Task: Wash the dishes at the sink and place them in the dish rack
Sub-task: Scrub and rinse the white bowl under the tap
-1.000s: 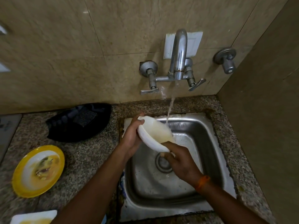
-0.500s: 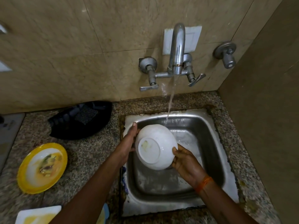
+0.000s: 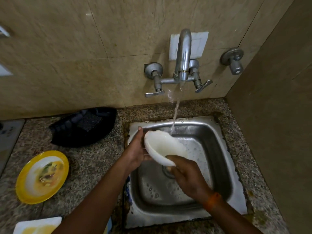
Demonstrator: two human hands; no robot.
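Note:
A white bowl (image 3: 163, 146) tilts over the steel sink (image 3: 214, 137), its inside turned toward the running water (image 3: 175, 112) from the wall tap (image 3: 183, 54). My left hand (image 3: 135, 149) holds the bowl from its left side, thumb up at the rim. My right hand (image 3: 187, 174) grips the bowl's near edge, fingers curled over it. A dirty yellow-rimmed plate (image 3: 43, 176) lies on the counter at the left.
A black tray (image 3: 84, 127) with a dark scrub pad sits on the granite counter behind the plate. A white square plate (image 3: 37, 225) with yellow residue shows at the bottom left. A side wall closes off the right.
Half a second ago the bowl showed its underside to me; now it is turned with its inside up under the stream. My right hand has shifted onto the near rim.

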